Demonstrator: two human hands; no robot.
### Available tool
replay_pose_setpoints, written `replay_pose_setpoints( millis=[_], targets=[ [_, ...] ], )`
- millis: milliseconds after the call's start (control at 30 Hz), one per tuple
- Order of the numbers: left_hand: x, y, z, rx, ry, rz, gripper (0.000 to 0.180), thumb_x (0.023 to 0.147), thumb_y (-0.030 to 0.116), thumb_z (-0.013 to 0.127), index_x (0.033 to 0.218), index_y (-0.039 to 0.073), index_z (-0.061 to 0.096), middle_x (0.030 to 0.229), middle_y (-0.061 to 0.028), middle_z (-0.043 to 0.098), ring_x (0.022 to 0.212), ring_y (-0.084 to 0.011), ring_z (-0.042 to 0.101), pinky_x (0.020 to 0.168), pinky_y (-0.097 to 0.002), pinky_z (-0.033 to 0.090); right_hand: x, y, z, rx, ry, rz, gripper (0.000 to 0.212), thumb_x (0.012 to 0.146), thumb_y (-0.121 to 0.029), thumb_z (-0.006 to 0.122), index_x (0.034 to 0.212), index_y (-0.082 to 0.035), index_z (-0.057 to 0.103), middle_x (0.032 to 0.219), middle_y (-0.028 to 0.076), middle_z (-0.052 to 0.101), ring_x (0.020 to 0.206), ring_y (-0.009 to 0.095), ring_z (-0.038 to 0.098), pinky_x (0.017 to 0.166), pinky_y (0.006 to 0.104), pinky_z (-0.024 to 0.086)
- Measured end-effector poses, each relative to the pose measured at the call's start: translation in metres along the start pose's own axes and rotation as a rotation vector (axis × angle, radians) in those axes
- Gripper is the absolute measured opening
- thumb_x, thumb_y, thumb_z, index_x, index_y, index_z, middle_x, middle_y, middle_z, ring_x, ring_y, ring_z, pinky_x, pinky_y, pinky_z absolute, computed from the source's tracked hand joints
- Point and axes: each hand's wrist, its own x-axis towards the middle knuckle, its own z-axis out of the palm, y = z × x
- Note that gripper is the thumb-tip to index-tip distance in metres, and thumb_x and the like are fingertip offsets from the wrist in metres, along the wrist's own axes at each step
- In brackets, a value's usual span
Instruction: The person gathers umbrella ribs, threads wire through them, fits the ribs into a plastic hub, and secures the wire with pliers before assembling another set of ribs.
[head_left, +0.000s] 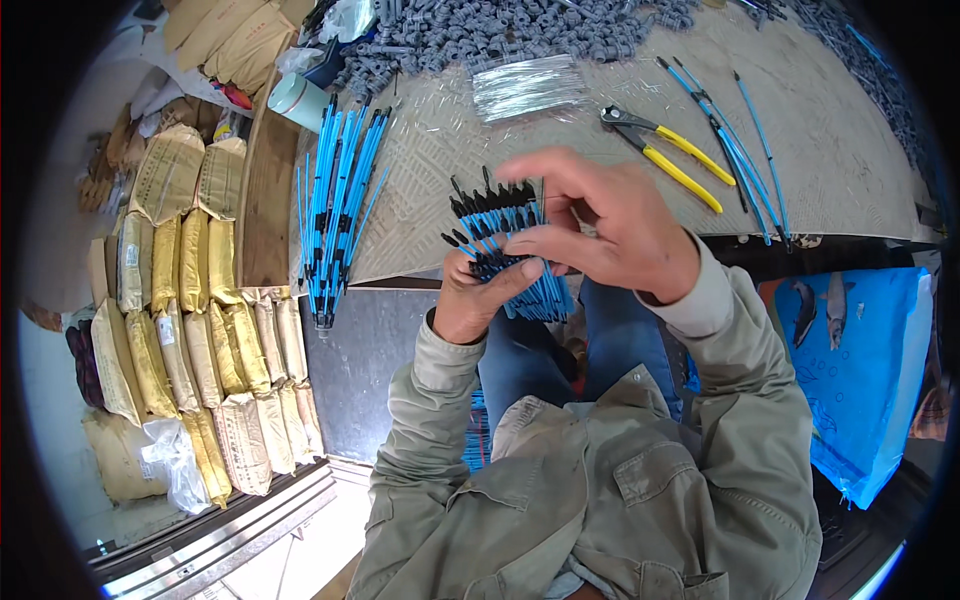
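Note:
A thick bundle of thin blue rods with black ends is held upright over my lap, just in front of the table edge. My left hand wraps round its left side, thumb across the front. At the bundle's right side is my right hand, its thumb against the rods and its raised index finger arched over the black tips. The other right fingers curl in behind the rods and are partly hidden. Beyond the hands lies a flat stack of thin clear sticks on the table.
End-cutting pliers with yellow handles lie right of the hands, beside a few loose blue rods. More blue rods lie at the left, near a pale green cup. Grey plastic parts heap up at the back. Packed sacks stand far left.

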Motion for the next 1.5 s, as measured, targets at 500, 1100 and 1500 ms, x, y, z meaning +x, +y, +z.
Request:
replay_pose_setpoints(
  millis=[500, 1100, 1500],
  targets=[
    [0.0, -0.004, 0.002, -0.012, 0.013, 0.06, 0.024, 0.079, 0.0, 0.061, 0.102, -0.008, 0.058, 0.098, -0.0162, 0.062, 0.091, -0.0274, 0.061, 0.082, -0.0393, 0.05, -0.022, -0.005, -0.006, -0.409, 0.304, -0.266, 0.014, 0.073, 0.0, 0.062, 0.087, -0.003, 0.061, 0.078, 0.008, 0.052, 0.06, 0.016, 0.061, 0.049, 0.0246, 0.047],
    [0.001, -0.004, 0.007, -0.023, 0.06, 0.108, 0.026, 0.08, 0.0, 0.061, 0.104, -0.005, 0.059, 0.096, -0.013, 0.062, 0.089, -0.0252, 0.061, 0.082, -0.0405, 0.051, -0.022, -0.002, -0.004, -0.455, 0.322, -0.34, 0.022, 0.069, 0.001, 0.064, 0.091, -0.004, 0.062, 0.081, 0.006, 0.051, 0.063, 0.013, 0.064, 0.046, 0.0215, 0.046],
    [-0.002, -0.007, 0.001, 0.055, 0.11, 0.062, 0.024, 0.079, 0.002, 0.063, 0.103, -0.002, 0.06, 0.095, -0.009, 0.063, 0.087, -0.0169, 0.06, 0.08, -0.0308, 0.047, -0.02, -0.011, 0.0, -0.629, 0.329, -0.34, 0.028, 0.063, 0.0, 0.066, 0.09, -0.007, 0.063, 0.077, 0.003, 0.052, 0.048, 0.009, 0.052, 0.04, 0.0207, 0.038]
  ],
)
